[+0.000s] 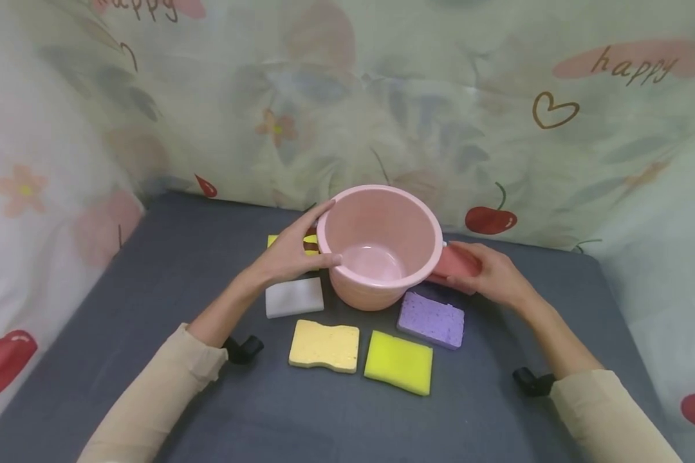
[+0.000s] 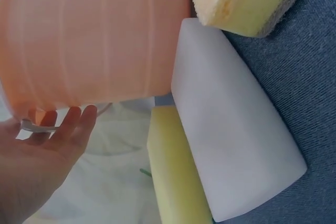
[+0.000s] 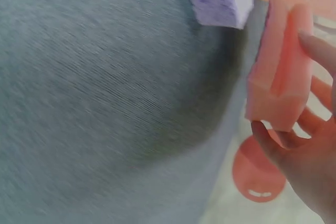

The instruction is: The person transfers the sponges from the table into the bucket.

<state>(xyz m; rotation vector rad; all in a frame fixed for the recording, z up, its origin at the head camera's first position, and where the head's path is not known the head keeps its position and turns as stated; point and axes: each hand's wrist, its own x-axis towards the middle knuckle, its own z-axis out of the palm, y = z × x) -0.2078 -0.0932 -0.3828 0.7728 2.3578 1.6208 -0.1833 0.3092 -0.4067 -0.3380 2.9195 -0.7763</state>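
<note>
A pink plastic bucket stands upright in the middle of the table. My left hand grips it at the left, thumb over the rim and fingers along the outside by the handle's end. To the bucket's right, my right hand holds a red sponge between thumb and fingers. In the right wrist view the sponge has a groove along its side. A white sponge lies below my left hand, and a yellow sponge is partly hidden behind that hand.
In front of the bucket lie a purple sponge, a lime-yellow sponge and a pale yellow wavy-sided sponge. The table has a dark grey cloth. Printed curtains hang close behind it and at both sides.
</note>
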